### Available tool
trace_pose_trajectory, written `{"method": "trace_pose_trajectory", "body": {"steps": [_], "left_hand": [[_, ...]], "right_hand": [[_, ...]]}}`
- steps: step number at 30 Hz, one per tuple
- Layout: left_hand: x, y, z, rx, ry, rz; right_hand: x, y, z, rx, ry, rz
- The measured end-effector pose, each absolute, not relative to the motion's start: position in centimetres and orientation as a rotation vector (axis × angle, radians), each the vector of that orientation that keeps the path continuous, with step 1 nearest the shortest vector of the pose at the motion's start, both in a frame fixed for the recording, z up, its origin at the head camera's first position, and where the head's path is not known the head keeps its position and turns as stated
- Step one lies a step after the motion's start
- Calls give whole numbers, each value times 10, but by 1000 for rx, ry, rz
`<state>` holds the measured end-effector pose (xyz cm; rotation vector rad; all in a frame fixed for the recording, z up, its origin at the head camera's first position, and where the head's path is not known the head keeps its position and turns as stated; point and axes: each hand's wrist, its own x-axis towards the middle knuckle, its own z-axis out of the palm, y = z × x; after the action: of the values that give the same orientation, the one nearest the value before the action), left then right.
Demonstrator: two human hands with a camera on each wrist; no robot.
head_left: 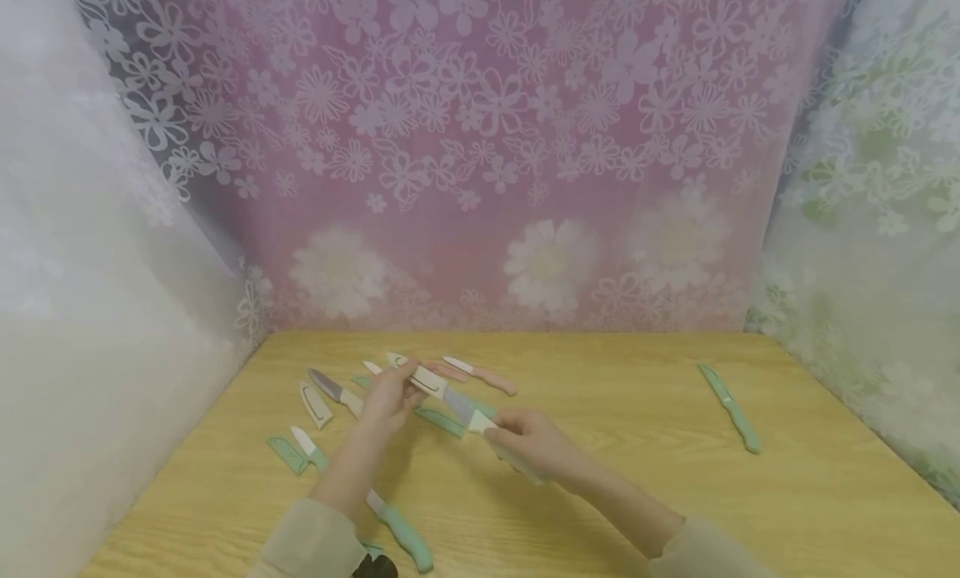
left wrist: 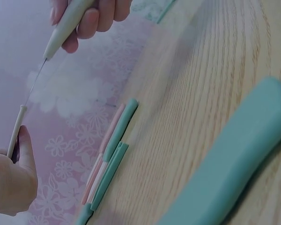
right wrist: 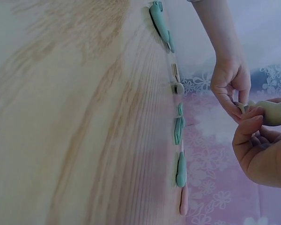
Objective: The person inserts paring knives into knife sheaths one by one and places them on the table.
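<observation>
A cream-handled knife (head_left: 457,407) is held above the table, its blade part-way into a cream sheath (head_left: 429,381). My left hand (head_left: 386,399) grips the sheath from the far end. The handle is held by my right hand (head_left: 536,445), thumb on top near the blade. In the left wrist view, a thin length of bare blade (left wrist: 35,84) shows between the handle and the sheath's mouth. The right wrist view shows the knife handle (right wrist: 274,113) in my right hand's curled fingers, with the left hand (right wrist: 230,84) just beyond it.
On the table's left lie another cream knife (head_left: 326,385), a cream sheath (head_left: 315,405), a green sheath (head_left: 287,455) and a large green knife (head_left: 405,536). A pink knife (head_left: 491,380) lies behind my hands. Far right is a green knife (head_left: 729,407). Flowered curtains (head_left: 525,145) enclose the table.
</observation>
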<state>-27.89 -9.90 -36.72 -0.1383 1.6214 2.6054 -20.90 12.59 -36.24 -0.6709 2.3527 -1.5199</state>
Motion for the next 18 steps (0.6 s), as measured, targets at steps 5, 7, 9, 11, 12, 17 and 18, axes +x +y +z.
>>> {"method": "trace_pose_trajectory", "body": {"steps": [5,7,9,11,12,17,18], "left_hand": [[-276,-94,-367,-105,1634,2590],[-275,-91,-367,-120,1628,2600],[-274,-89,-367,-128,1612,2609],[-274,-88,-366,-128,1600,2619],[-274,-88,-365,-136,1593,2628],[-274,-86,-364,-116,1608,2618],[-274,-86,-363,-107,1617,2609]], "right_hand": [[-210,126,-365,-652,2362,-1531],[-210,126,-367,-644,2364,-1533],[-210,127,-368,-646,2366,-1533],[-210,127,-369,-650,2367,-1534],[-210,127,-369,-654,2368,-1535],[-211,127,-368,-661,2348,-1560],[-211,126,-368,-661,2344,-1568]]}}
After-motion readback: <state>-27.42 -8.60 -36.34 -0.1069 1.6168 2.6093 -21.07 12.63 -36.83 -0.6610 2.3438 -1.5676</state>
